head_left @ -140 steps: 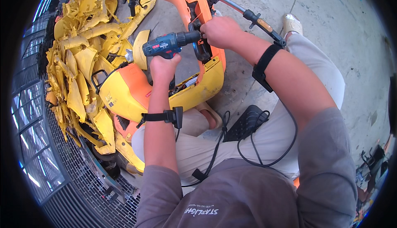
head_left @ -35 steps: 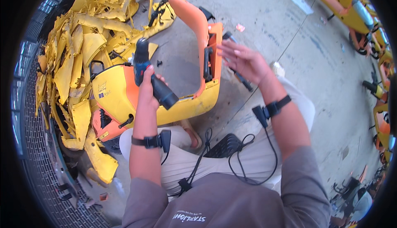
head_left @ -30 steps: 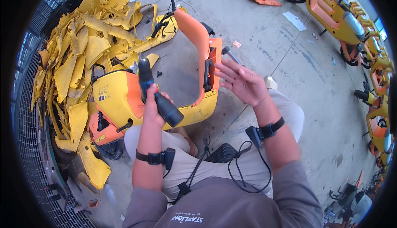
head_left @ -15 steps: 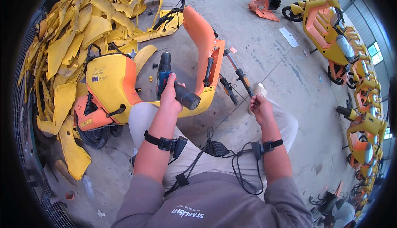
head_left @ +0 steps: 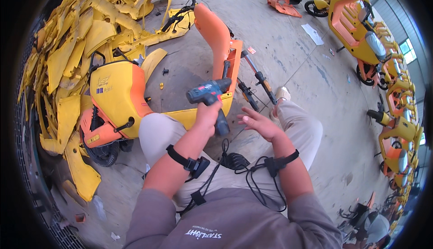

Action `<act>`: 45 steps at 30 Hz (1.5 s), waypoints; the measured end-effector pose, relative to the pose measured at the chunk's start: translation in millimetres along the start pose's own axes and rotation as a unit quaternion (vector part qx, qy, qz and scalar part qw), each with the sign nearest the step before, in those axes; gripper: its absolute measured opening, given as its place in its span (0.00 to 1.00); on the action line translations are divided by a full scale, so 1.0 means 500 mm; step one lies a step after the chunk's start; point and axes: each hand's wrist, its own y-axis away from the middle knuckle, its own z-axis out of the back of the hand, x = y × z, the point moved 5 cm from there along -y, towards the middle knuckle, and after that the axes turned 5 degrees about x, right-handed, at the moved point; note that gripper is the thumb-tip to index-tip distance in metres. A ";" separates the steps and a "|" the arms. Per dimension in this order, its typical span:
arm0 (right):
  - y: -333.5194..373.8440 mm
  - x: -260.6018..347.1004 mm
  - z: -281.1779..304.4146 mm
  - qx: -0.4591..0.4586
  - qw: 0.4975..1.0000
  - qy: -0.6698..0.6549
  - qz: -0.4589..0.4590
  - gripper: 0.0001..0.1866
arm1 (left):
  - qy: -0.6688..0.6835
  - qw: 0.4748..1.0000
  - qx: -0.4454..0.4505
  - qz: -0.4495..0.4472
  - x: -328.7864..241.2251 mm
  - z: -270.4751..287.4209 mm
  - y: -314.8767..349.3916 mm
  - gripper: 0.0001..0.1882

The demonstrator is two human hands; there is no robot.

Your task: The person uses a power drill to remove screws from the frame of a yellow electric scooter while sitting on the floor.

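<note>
My left hand [head_left: 208,116] is wrapped round the grip of a blue and black cordless drill [head_left: 206,91]. The drill lies sideways, its nose pointing right toward the orange front panel [head_left: 233,71] of a yellow and orange electric scooter [head_left: 115,89]; whether they touch I cannot tell. My right hand [head_left: 264,125] is in the air with its fingers spread and nothing in them. It is near the lower ends of two dark fork legs [head_left: 262,82] with orange bands, in front of the scooter. The scooter's handlebar [head_left: 180,14] hangs loose by cables on its far side.
A big heap of yellow plastic panels [head_left: 67,55] fills the left. Several yellow and orange scooters [head_left: 352,32] stand in a row along the right. An orange cover [head_left: 283,4] and a white paper [head_left: 312,34] lie on the concrete floor. Black cables [head_left: 234,161] cross my lap.
The drill has swung from pointing away to pointing right, and my left hand has moved right with it. My right hand has left the fork leg's end, moved left and spread its fingers.
</note>
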 end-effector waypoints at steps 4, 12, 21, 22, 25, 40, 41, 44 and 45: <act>-0.045 -0.016 -0.044 0.015 0.986 -0.148 0.077 0.52 | -0.180 0.964 0.093 -0.170 0.032 -0.078 0.079 0.26; -0.011 -0.005 0.046 -0.121 0.871 -0.444 0.172 0.30 | -0.301 0.843 0.343 -0.286 -0.034 -0.145 0.122 0.16; 0.007 0.079 0.096 -0.124 0.762 -0.610 0.180 0.18 | -0.485 0.792 0.092 -0.360 -0.072 -0.122 -0.118 0.26; 0.014 0.098 0.096 -0.122 0.768 -0.598 0.191 0.17 | -0.552 0.720 0.073 -0.415 -0.076 -0.129 -0.144 0.30; 0.020 0.135 0.103 -0.081 0.768 -0.601 0.203 0.18 | -0.661 0.603 0.050 -0.444 -0.073 -0.153 -0.184 0.36; 0.019 0.110 0.111 -0.133 0.685 -0.701 0.148 0.14 | -0.801 0.453 0.004 -0.392 0.024 -0.103 -0.194 0.42; 0.020 0.117 0.112 -0.176 0.675 -0.701 0.149 0.13 | -0.804 0.445 0.003 -0.393 0.019 -0.101 -0.194 0.42; 0.034 0.134 0.137 -0.175 0.655 -0.715 0.174 0.11 | -0.810 0.420 -0.026 -0.408 0.004 -0.130 -0.193 0.40; 0.054 0.110 0.168 -0.152 0.646 -0.723 0.192 0.10 | -0.813 0.428 -0.014 -0.395 0.018 -0.158 -0.193 0.39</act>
